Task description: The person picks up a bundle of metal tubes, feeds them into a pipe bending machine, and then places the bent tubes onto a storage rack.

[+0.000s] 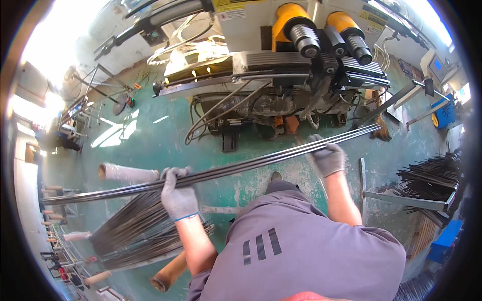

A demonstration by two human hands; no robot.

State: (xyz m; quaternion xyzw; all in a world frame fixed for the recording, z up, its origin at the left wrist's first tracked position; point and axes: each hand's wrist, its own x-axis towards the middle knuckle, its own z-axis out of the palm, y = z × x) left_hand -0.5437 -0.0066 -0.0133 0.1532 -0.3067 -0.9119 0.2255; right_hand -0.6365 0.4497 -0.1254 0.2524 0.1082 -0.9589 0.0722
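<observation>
Several long, thin dark metal bars (241, 166) run side by side across my body, slanting up toward the right. My left hand (178, 194), in a grey work glove, is closed around the bundle left of centre. Toward the bundle's right end, my right hand (327, 158), gloved the same way, grips it too. Both ends of the bars stick out well past my hands. In front of me stands a large machine (261, 83) with two orange-and-black cylinders (296, 30) on top; the bars are apart from it.
A pile of long dark bars (135, 226) lies at lower left, beside a wrapped roll (130, 173) and a brown tube (170, 271). On the right, a metal rack (406, 198) bears many dark strips (429, 178). A broom (382, 128) stands near the bars' right end.
</observation>
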